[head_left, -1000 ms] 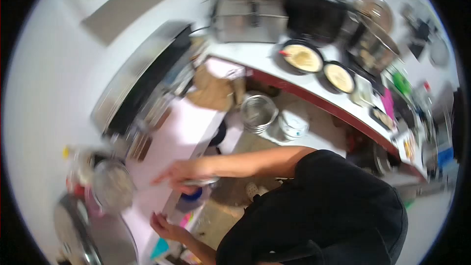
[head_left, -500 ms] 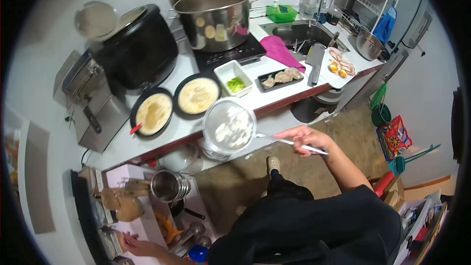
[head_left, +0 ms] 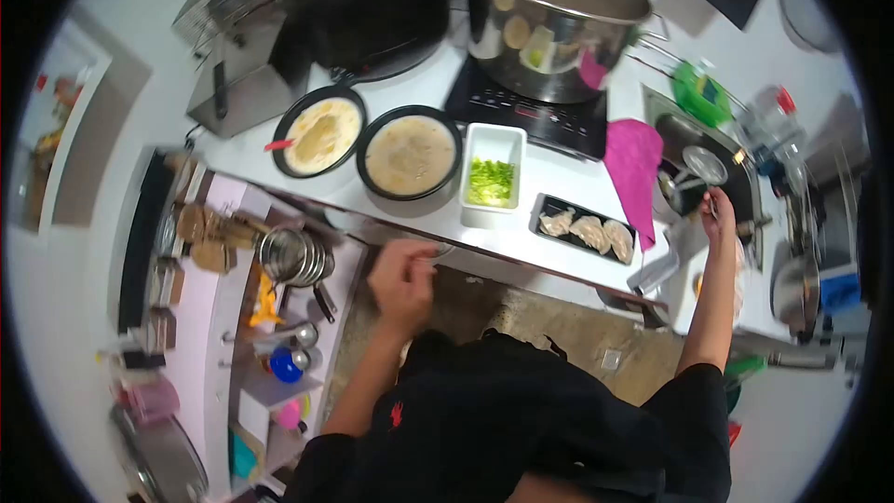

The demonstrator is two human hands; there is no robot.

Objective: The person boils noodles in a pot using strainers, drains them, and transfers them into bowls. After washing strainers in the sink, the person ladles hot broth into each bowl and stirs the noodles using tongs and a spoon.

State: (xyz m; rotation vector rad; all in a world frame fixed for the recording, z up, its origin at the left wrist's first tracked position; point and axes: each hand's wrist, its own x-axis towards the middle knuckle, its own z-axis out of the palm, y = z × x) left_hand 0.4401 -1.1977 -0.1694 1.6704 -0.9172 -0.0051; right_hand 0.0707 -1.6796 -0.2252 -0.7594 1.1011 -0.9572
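Observation:
My right hand [head_left: 717, 212] is over the sink, fingers pinched together; what they hold is hidden. Right beside its fingertips lies a round mesh strainer [head_left: 705, 165] in the sink. Slightly blurred, my left hand [head_left: 402, 287] hovers in front of the counter edge with loosely bent fingers and nothing visible in it. Behind it stand two black bowls of creamy broth, the left bowl [head_left: 321, 132] with a red spoon handle [head_left: 278, 144] and the other bowl [head_left: 408, 153] browner. A white dish [head_left: 494, 142] contains chopped greens [head_left: 491, 183]. Several meat pieces [head_left: 587, 232] lie on a black tray [head_left: 551, 204].
A large steel pot [head_left: 559, 42] stands on an induction cooker [head_left: 521, 116], with a black pot [head_left: 377, 14] to its left. A magenta cloth [head_left: 635, 172] hangs beside the sink [head_left: 666, 112]. Steel utensils [head_left: 296, 256] fill the shelf at lower left.
The strainer with white clumps has left its place in front of the bowls. My right hand has moved right to the sink. My left hand has come up from the lower-left shelf.

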